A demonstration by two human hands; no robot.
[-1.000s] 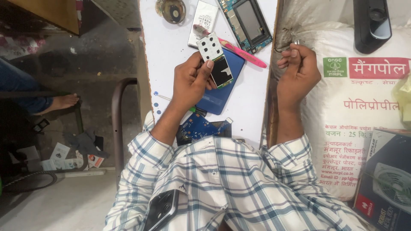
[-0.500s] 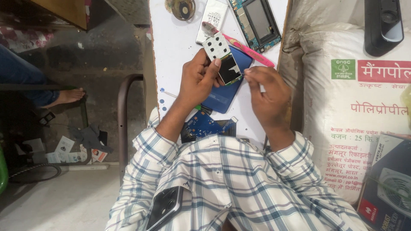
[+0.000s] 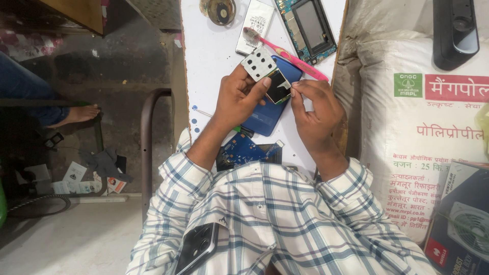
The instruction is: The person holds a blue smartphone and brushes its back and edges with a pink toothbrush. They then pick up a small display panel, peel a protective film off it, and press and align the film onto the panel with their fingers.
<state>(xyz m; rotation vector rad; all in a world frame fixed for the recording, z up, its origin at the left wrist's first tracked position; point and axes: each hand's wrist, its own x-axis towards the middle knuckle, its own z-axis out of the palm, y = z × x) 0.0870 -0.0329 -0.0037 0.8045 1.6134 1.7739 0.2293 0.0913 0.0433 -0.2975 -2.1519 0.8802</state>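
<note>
My left hand (image 3: 238, 95) grips a small phone circuit board (image 3: 270, 76) with a white keypad sheet and a little dark screen, held above the white table (image 3: 214, 56). My right hand (image 3: 313, 109) pinches the screen's right edge with thumb and forefinger. Under the board lies a blue phone shell (image 3: 267, 114). A pink toothbrush (image 3: 290, 55) rests just beyond it. Another blue circuit board (image 3: 244, 150) lies near my chest.
At the table's far end lie a white battery (image 3: 257, 20), a bare phone frame with a screen (image 3: 308, 25) and a round metal part (image 3: 219, 10). A white printed sack (image 3: 423, 127) stands right. A phone (image 3: 198, 247) pokes from my shirt pocket. Another person's foot (image 3: 76, 114) is left.
My right hand has come in from the sack's edge at the right to the board and now pinches its screen. The left hand has kept hold of the board.
</note>
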